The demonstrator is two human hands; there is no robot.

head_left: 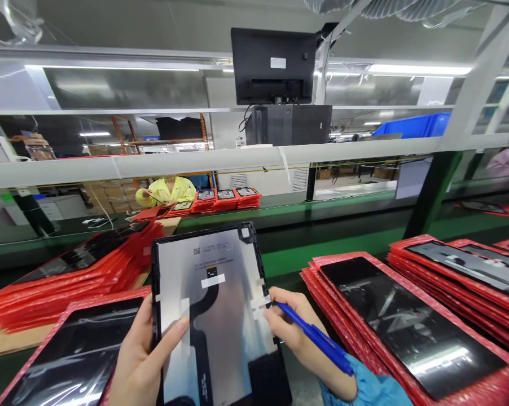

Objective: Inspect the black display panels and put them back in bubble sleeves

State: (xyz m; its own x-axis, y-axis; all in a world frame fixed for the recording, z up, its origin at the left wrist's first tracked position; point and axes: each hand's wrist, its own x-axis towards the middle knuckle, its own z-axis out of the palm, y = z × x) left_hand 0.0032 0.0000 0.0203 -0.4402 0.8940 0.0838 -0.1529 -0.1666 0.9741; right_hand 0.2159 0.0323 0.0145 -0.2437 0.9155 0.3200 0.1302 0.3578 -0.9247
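A tablet-sized display panel (pixel 233 316) is held up, its silvery back with a black flex cable facing me. My left hand (pixel 147 349) grips its left edge, thumb pressed on the back beside a pale strip of tape (pixel 185 324). At the right edge, my right hand (pixel 294 321) pinches at white tape tabs (pixel 259 302), the fingertips close together. A slim blue tool (pixel 314 337), pen-like in shape, lies in that same hand and slants back toward the wrist. Whether its tip touches the panel I cannot tell.
Stacks of panels on red bubble-wrap sleeves stand at left (pixel 68 299) and right (pixel 364 270). Another panel (pixel 74 355) lies at lower left. Beyond a white rail (pixel 195 160), a person in yellow (pixel 170 190) sits near more stacks. A monitor (pixel 275 67) stands above.
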